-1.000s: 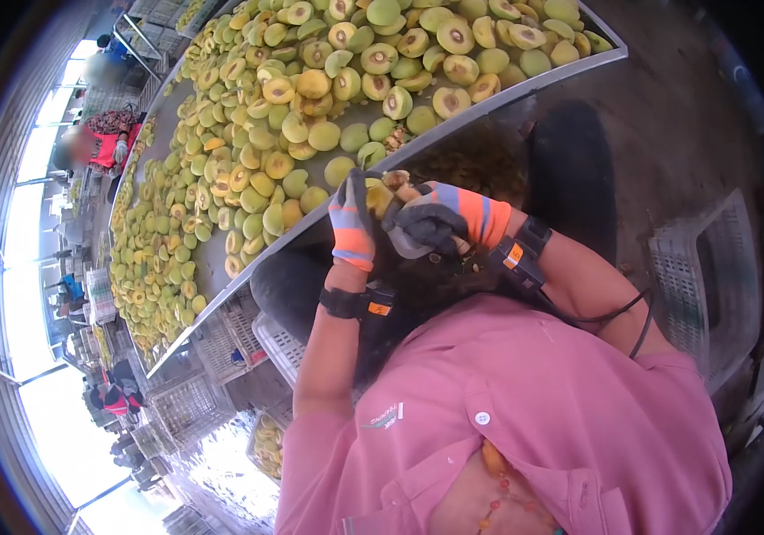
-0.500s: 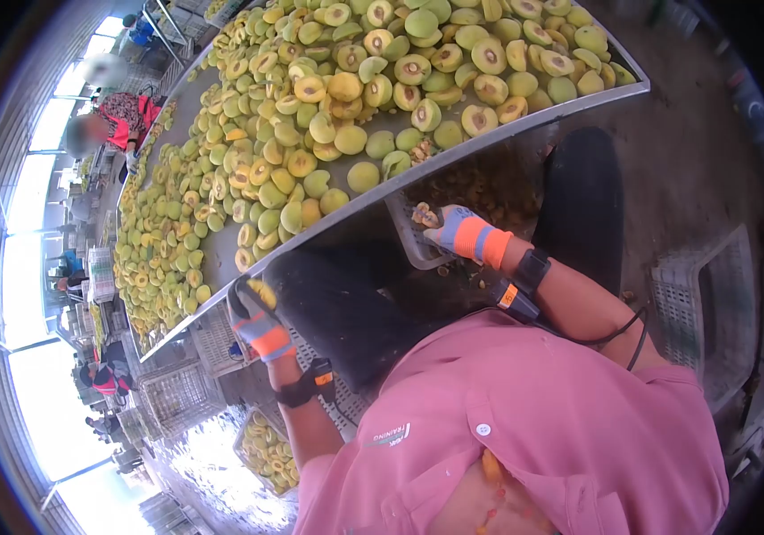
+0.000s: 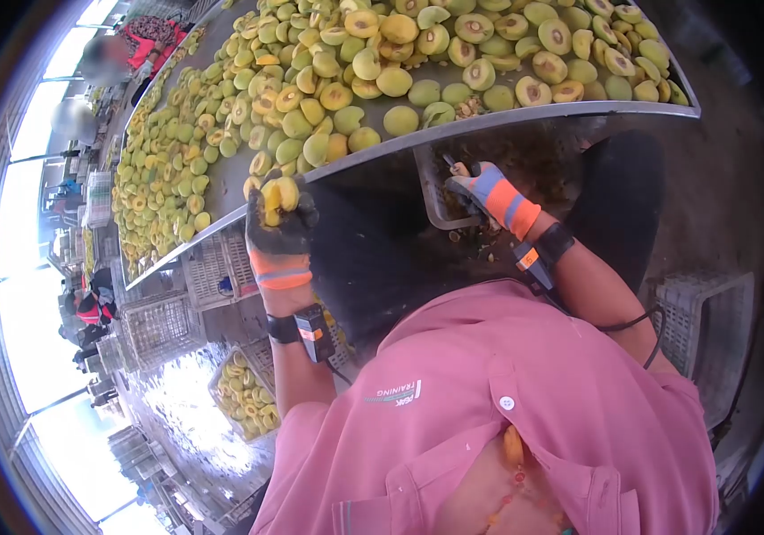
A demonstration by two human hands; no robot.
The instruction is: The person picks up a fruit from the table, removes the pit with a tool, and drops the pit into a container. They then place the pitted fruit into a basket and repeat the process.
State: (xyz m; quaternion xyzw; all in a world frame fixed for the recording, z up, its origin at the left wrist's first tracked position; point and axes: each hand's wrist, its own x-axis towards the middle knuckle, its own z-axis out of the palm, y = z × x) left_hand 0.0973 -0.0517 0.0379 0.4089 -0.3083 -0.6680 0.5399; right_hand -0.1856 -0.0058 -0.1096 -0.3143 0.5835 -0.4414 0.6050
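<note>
My left hand point(image 3: 282, 218), in a dark-palmed glove with an orange cuff, is closed around yellow fruit pieces point(image 3: 279, 198) at the table's near edge. My right hand point(image 3: 487, 189), gloved in grey and orange, grips a small tool point(image 3: 455, 166) with a thin metallic end. That hand is over a grey crate point(image 3: 435, 201) with scraps in it, below the table rim. Halved green-yellow fruit point(image 3: 310, 98), some with brown pits showing, lies heaped on the metal-edged table point(image 3: 569, 111).
Empty-looking crates point(image 3: 161, 325) stand at the left, and another point(image 3: 703, 312) at the right. A crate of fruit pieces point(image 3: 246, 397) sits on the floor at lower left. Co-workers point(image 3: 145, 40) point(image 3: 94, 312) are at the far left. My dark-clothed legs point(image 3: 364, 241) are under the table edge.
My left hand has moved up toward the table edge, its fruit pieces now showing clearly. My right hand has shifted up and right; the pit-like scraps at its fingertips are gone. The view has shifted.
</note>
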